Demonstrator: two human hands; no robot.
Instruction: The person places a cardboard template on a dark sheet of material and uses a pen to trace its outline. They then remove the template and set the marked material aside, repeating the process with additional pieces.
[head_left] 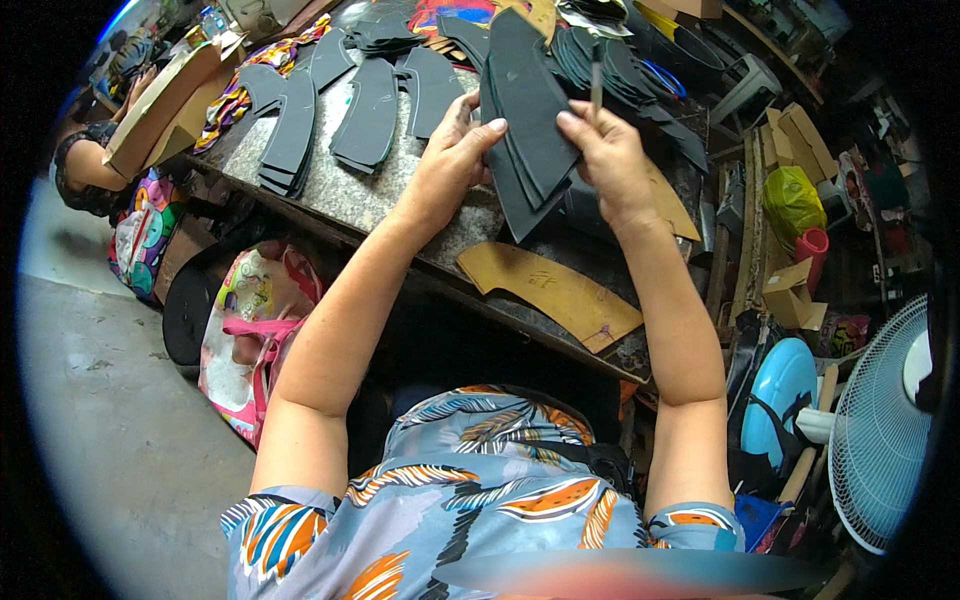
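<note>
Above the table's near edge I hold a stack of dark grey cut sheet pieces (pixel 527 120), curved and pointed, slightly fanned at the lower end. My left hand (pixel 457 160) grips its left side, the thumb lying on top. At the right edge my right hand (pixel 615 165) is closed, thumb against the pieces. A slim pen-like tool (pixel 597 82) sticks up from its fingers; its kind is not clear. Below the stack, a curved tan template (pixel 550 292) lies across the table edge.
Several piles of similar grey pieces (pixel 365 115) lie on the speckled tabletop (pixel 335 190). More are heaped at the back right (pixel 595 70). A white fan (pixel 880 425) and blue stool (pixel 780 400) stand right. Left are a pink-trimmed bag (pixel 255 325) and another person's arm (pixel 90 165) beside cardboard.
</note>
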